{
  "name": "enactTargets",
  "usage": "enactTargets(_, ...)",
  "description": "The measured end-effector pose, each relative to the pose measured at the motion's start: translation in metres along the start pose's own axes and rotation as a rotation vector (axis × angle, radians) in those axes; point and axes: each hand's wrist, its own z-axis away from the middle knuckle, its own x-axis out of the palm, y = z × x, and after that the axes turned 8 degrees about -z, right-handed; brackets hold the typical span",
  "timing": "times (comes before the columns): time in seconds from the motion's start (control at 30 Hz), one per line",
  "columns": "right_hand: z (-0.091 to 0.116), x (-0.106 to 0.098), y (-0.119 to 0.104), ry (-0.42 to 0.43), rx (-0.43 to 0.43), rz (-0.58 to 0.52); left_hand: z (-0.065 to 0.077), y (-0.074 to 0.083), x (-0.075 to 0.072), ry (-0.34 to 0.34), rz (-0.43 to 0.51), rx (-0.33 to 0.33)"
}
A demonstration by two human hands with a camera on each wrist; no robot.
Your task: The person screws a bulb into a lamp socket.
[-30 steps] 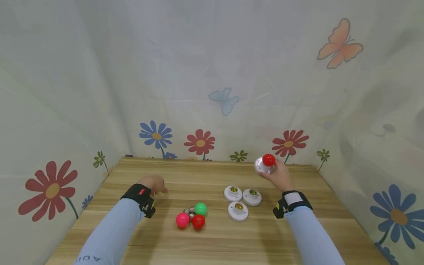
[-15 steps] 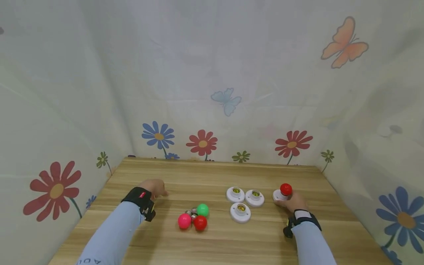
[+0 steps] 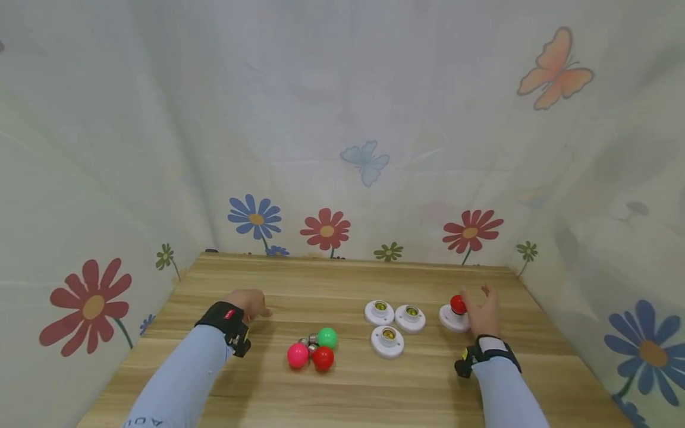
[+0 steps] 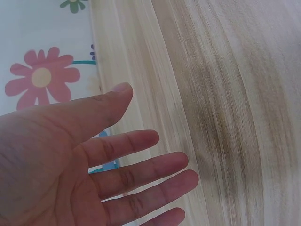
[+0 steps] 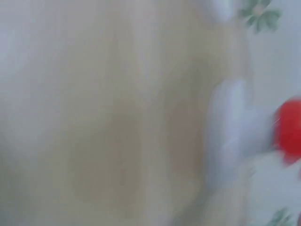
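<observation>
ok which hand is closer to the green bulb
Left. The left hand is a little left of the green bulb; the right hand is far to its right, past the three empty sockets.

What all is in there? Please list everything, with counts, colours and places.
Table: 1, light brown, across the lower picture
Backdrop: 1, whitish with printed flowers and butterflies, around the table
Empty sockets: 3, white, right of the table's centre
Loose bulbs: 3, green, pink and red, left of the empty sockets
Filled socket: 1, white, right of the empty sockets
Fitted bulb: 1, red, in the filled socket
Sleeves: 2, light blue, lower left and right
Wrist straps: 2, black, at the sleeve ends
Left grip: 1, bare, left of the loose bulbs
Right grip: 1, bare, beside the fitted bulb
</observation>
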Motion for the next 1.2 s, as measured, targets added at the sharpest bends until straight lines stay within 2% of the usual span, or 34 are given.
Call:
enactTargets(0.1,0.001,0.006,-0.03,0.083,-0.211,-0.04,0.0,0.002,0.0,0.002,-0.006,0.014)
enactTargets(0.17,0.002,0.012,-0.048,0.078,-0.345,-0.004,-0.001,0.003,0.0,-0.002,0.003,0.017)
enactTargets(0.27,0.005,0.022,-0.07,0.012,-0.516,0.117,0.0,0.006,-0.001,-0.006,0.02,0.02)
enactTargets(0.37,0.008,0.03,-0.085,-0.127,-0.575,0.266,0.001,0.007,-0.001,-0.003,0.021,0.024)
enactTargets(0.43,0.011,0.034,-0.091,-0.271,-0.538,0.365,0.0,0.006,-0.001,-0.005,0.018,0.024)
enactTargets(0.47,0.013,0.035,-0.093,-0.349,-0.489,0.422,0.0,0.006,-0.001,-0.005,0.018,0.021)
enactTargets(0.53,0.016,0.037,-0.094,-0.519,-0.376,0.55,0.001,0.006,-0.001,-0.006,0.009,0.019)
enactTargets(0.63,0.02,0.04,-0.087,-0.776,-0.148,0.717,0.002,0.005,-0.001,-0.005,-0.011,0.013)
enactTargets(0.73,0.025,0.043,-0.079,-0.929,0.027,0.794,0.001,0.004,0.001,-0.003,-0.025,0.009)
enactTargets(0.77,0.027,0.044,-0.078,-0.945,0.074,0.793,0.001,0.003,0.001,-0.004,-0.022,0.005)
enactTargets(0.83,0.033,0.044,-0.08,-0.923,0.131,0.763,0.001,0.003,0.002,-0.006,-0.021,0.002)
enactTargets(0.97,0.041,0.048,-0.083,-0.868,0.135,0.737,0.001,0.005,0.002,-0.014,0.001,-0.01)
enactTargets(1.1,0.05,0.058,-0.084,-0.857,0.013,0.772,0.002,0.006,0.002,-0.016,0.013,-0.002)
enactTargets(1.2,0.06,0.07,-0.081,-0.839,-0.104,0.747,0.003,0.007,0.003,-0.014,0.021,0.016)
